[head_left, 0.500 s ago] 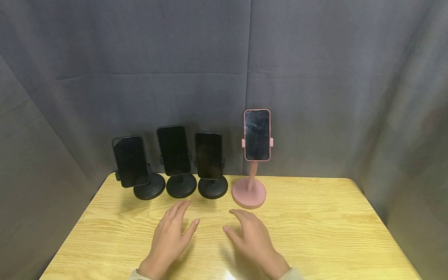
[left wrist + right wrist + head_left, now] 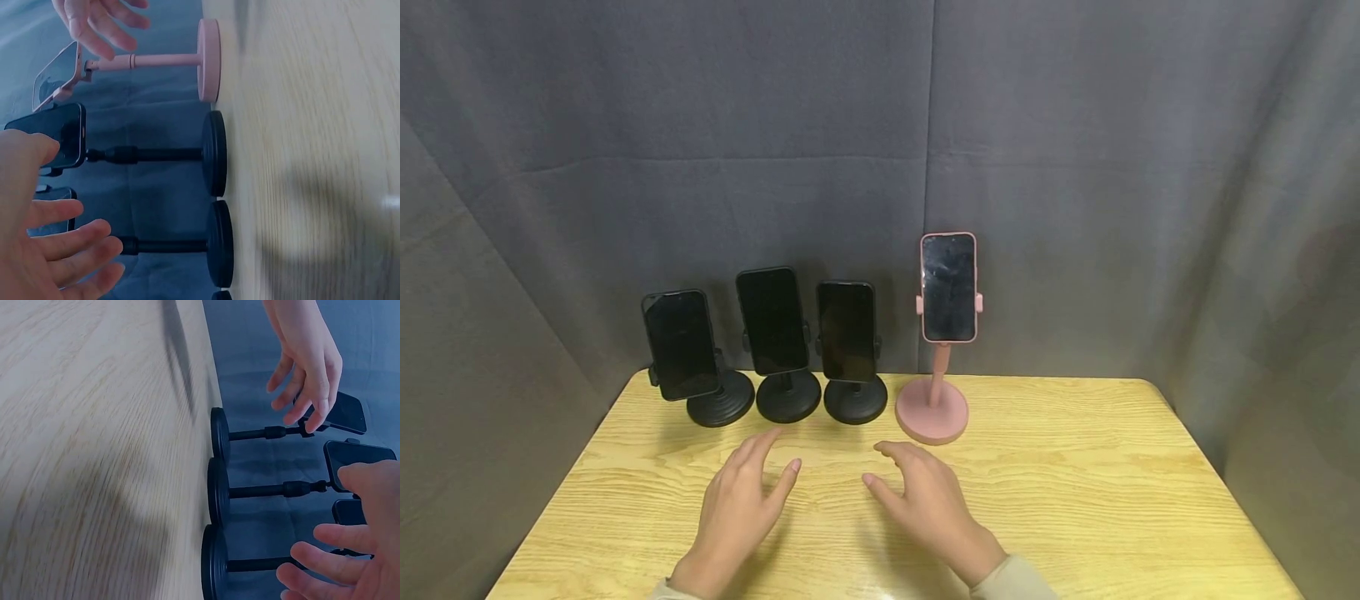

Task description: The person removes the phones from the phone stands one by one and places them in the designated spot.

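Note:
Both hands hover over the wooden table in front of a row of phone stands, holding nothing. My left hand (image 2: 733, 504) has loosely bent fingers and its thumb apart, nearest the black stands. The right hand (image 2: 928, 504) is held likewise, a little in front of the pink phone stand (image 2: 932, 414). That stand carries a phone with a pink rim (image 2: 949, 287). To its left, three black stands hold dark-screened phones: a left phone (image 2: 680, 344), a middle phone (image 2: 772, 321) and a right phone (image 2: 847, 332). Each wrist view shows both hands clear of the stands.
The light wooden table (image 2: 1097, 467) reaches to a grey curtain (image 2: 1060, 208) behind the stands. Round black bases (image 2: 788, 398) stand side by side near the back edge. Shadows of the hands fall on the tabletop.
Both hands have shifted a little to the left, the left hand more than the right. The stands and phones remain in place.

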A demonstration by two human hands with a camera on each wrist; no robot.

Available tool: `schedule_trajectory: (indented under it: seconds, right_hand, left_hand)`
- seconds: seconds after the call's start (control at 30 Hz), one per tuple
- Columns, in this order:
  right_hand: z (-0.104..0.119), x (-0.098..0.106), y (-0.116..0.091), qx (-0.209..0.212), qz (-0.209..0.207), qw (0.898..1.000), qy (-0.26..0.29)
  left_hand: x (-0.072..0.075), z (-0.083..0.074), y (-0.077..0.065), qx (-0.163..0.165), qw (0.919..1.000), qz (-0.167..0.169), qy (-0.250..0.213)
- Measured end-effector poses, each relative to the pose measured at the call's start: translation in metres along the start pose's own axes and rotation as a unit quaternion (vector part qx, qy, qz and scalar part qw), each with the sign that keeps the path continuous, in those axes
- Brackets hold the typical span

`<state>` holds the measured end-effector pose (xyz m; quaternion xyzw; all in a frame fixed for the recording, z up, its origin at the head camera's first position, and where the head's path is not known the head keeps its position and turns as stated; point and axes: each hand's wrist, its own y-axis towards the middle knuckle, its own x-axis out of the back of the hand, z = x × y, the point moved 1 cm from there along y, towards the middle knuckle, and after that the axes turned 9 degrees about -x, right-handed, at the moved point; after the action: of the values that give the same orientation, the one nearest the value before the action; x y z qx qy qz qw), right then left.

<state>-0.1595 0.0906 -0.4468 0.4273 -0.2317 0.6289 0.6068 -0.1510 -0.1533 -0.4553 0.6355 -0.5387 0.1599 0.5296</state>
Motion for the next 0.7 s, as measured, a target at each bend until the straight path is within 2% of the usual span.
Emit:
schedule_trajectory:
  seconds: [0.47, 0.7]
  right_hand:
    - [0.008, -0.004, 0.006, -0.003, 0.018, 1.000, 0.023]
    - [0.013, -0.007, 0.009, 0.010, 0.019, 1.000, 0.014]
  left_hand:
    - [0.022, 0.014, 0.001, 0.031, 0.9992, -0.027, 0.002]
    - [0.029, 0.019, 0.008, 0.025, 0.9983, -0.053, 0.004]
